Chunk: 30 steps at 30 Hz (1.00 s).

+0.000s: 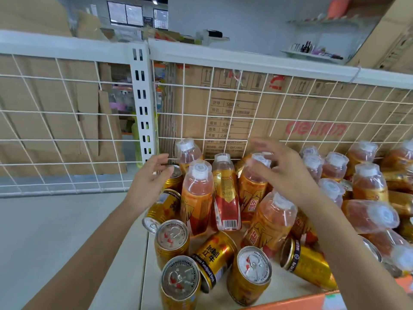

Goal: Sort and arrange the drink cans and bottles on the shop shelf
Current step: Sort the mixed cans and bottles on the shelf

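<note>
The left hand (150, 179) hung open and relaxed, holding nothing, its fingertips just beside an upright can (175, 179). The right hand (282, 170), blurred, spread its fingers over a bottle (252, 186) without gripping it. More bottles (196, 198) stood between the hands, and cans (172, 240) lay below them on the shelf (278, 287).

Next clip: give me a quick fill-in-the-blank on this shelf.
The cans are ___ in colour.
The bottles have caps coloured ___.
The Red Bull can lies on its ___.
Behind the mesh stand cardboard ___.
Missing: gold; white; side; boxes.
</note>
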Motion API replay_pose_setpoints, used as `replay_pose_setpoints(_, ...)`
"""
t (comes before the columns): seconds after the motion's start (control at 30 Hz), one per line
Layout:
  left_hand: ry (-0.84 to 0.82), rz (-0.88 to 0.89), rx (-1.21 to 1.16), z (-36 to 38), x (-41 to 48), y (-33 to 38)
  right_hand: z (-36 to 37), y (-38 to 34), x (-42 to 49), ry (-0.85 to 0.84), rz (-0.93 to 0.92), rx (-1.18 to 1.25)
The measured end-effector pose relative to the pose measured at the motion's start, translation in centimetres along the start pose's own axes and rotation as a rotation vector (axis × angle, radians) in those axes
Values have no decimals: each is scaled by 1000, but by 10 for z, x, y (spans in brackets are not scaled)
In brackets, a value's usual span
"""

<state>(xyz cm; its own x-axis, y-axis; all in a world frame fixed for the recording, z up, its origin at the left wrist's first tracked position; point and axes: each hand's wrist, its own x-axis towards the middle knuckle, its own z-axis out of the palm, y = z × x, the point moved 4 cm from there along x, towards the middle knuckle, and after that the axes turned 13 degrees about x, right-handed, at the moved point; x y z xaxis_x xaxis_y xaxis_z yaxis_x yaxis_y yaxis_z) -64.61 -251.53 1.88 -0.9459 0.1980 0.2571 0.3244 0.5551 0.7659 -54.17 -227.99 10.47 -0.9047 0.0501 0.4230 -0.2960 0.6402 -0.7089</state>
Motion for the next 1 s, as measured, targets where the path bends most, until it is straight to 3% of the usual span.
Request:
replay_pose_setpoints(0.17, -129, -48, -2, 21, 37, 8, 24, 17, 72, -365, 101, -130)
replay_pose_setpoints(0.43, -159, -96, -116, 49, 73, -14, 67, 61, 121, -692, 261, -387)
replay_pose_setpoints(0.6, -108, -113, -143, 70, 98, -53, 78, 84, 126, -771, 383, -364)
replay_pose_setpoints(0.77, -44, -125, -116, 53, 77, -13, 76, 81, 123, -741, 447, -256)
replay_pose_setpoints(0.9, -54, 13, -87, 54, 74, 2, 71, 65, 120, -692, 369, -228)
replay_pose_setpoints(1.0, -162, 98, -90, 57, 78, 10, 64, 50, 115, -640, 254, -292)
